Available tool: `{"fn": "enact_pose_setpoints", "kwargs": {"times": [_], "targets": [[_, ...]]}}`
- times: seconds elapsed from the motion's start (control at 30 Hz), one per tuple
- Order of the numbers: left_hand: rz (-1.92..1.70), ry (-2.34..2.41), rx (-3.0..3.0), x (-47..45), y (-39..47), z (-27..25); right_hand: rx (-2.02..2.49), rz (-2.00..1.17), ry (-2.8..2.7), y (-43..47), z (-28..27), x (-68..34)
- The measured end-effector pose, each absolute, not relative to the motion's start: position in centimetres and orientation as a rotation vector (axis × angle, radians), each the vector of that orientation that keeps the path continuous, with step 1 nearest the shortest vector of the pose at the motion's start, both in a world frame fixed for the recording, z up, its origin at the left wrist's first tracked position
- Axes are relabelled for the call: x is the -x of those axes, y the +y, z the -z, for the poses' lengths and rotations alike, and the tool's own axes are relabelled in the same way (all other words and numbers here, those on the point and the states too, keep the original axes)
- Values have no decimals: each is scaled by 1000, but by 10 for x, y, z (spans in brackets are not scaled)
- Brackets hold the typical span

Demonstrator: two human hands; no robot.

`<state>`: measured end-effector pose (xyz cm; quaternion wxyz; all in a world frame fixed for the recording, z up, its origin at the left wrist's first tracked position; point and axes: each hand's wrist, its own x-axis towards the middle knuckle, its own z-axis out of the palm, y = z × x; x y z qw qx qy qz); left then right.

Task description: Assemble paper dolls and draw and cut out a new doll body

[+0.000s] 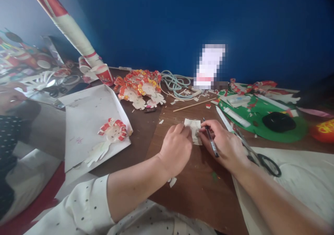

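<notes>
A small white piece of paper (192, 123) lies on the brown table in front of me. My left hand (177, 144) has its fingers curled onto the paper's left side. My right hand (224, 143) is closed, with a dark, clear-barrelled pen (212, 141) lodged between its fingers. The right fingertips also touch the paper's right edge, and the pen points away from the sheet. Beside my right wrist lies a pair of scissors (268, 164) with black handles. A white glue-stick-like tube (223, 118) rests just beyond the right hand.
At left, a white box lid (88, 106) holds a red-and-white paper figure (113, 130). Decorated figures (142, 85), a coiled cable (173, 83) and a wooden stick (194, 105) lie behind. Green sheet (276, 132) at right carries scraps. A co-worker's hand (12, 97) shows far left.
</notes>
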<state>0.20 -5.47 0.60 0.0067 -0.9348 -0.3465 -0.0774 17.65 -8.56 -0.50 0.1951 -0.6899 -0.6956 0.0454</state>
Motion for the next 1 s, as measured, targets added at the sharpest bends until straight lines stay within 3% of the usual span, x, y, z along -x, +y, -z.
{"fn": "enact_pose_setpoints", "kwargs": {"times": [1.0], "targets": [[133, -1154, 2955, -6, -56, -3, 1840, -246, -1914, -85, 5, -178]]}}
